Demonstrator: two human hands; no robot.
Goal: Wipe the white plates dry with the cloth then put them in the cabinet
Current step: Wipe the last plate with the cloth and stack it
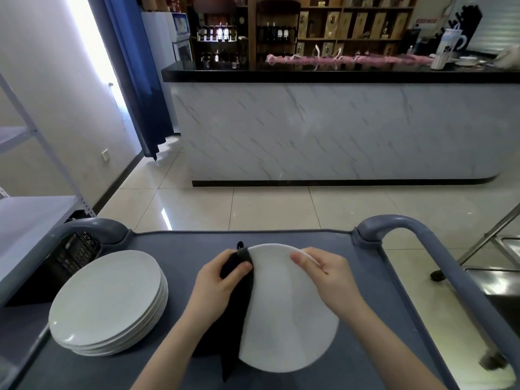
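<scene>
From the head camera, looking down: the left hand point(218, 280) is clenched on the black cloth point(233, 313), thumb on top, pressing it over the left edge of the white plate point(284, 311). The right hand point(323, 273) grasps the same plate at its far right rim, thumb on the face and fingers tucked behind. The plate sits between the two hands, tilted up off the grey cart point(174, 249), and the cloth trails down beneath the left wrist. Just outside the left forearm sits a stack of plates point(107, 302); whether those are dry cannot be told. This looks like the wiping step, early in the job. To do it well, the right hand should feed the rim round while the left sandwiches the edge in cloth, then sweeps the middle, front and back. Grip firmly, since a wet plate is slick. No cabinet is clearly in sight.
</scene>
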